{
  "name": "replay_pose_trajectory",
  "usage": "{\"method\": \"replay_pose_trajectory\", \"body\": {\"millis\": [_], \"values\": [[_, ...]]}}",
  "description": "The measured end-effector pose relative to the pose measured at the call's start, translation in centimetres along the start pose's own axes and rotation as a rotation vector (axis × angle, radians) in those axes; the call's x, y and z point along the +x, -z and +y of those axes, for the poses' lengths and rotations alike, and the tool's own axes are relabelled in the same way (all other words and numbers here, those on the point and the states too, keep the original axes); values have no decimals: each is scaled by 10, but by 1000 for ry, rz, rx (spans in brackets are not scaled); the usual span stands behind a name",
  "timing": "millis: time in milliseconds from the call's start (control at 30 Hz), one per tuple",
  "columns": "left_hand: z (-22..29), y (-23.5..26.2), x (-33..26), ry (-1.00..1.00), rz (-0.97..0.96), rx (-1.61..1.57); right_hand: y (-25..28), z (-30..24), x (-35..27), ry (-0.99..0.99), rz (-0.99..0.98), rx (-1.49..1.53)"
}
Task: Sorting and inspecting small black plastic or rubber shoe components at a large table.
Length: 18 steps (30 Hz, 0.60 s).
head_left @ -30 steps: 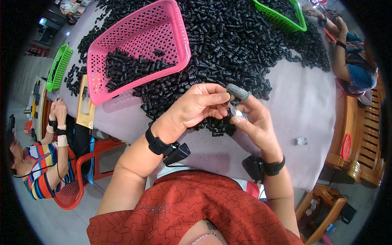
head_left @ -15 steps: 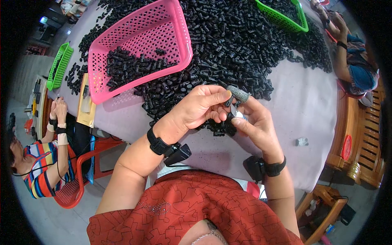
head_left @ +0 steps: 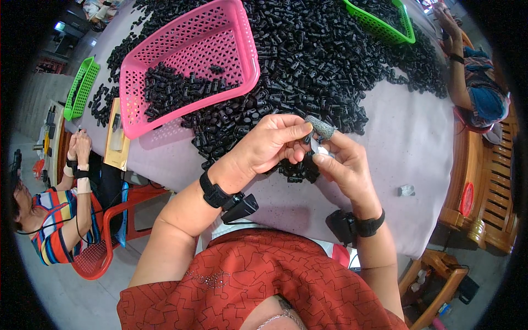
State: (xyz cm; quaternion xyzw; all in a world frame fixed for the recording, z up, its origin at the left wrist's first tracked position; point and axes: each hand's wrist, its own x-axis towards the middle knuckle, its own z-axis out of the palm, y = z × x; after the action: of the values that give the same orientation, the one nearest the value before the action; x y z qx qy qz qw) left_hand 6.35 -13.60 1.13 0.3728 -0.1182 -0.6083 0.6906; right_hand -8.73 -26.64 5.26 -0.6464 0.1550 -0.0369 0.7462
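Note:
My left hand [head_left: 269,140] pinches a small black plastic part [head_left: 308,138] between thumb and fingers, just above the near edge of a heap of similar black parts [head_left: 313,71]. Close against it, my right hand [head_left: 349,168] grips a small blade [head_left: 315,146] whose held end looks white. A grey speckled finger sleeve [head_left: 320,127] covers my right index fingertip, beside the part. Fingers hide most of the part and some of the blade.
A pink basket [head_left: 251,60] with black parts stands left of the heap. Green baskets [head_left: 404,39] sit farther out. A grey scrap [head_left: 406,191] lies on the pale tablecloth [head_left: 385,143] at right. One person [head_left: 60,225] sits at left, another [head_left: 459,82] at far right.
The blade and my right fingers have shifted slightly beside the black part, showing more of the blade. My left hand keeps its place. The far-right person's hands have moved.

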Motion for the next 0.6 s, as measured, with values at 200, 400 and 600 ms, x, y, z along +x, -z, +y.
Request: {"method": "replay_pose_trajectory", "body": {"millis": [200,400,600], "values": [[1,-3,-3,13,-1,-37,-3,5,3,59,56,-24],[1,-4,-1,23,4,-99,0,4,2,55,20,22],[1,-3,0,4,-7,-75,-5,0,1,102,-13,24]]}}
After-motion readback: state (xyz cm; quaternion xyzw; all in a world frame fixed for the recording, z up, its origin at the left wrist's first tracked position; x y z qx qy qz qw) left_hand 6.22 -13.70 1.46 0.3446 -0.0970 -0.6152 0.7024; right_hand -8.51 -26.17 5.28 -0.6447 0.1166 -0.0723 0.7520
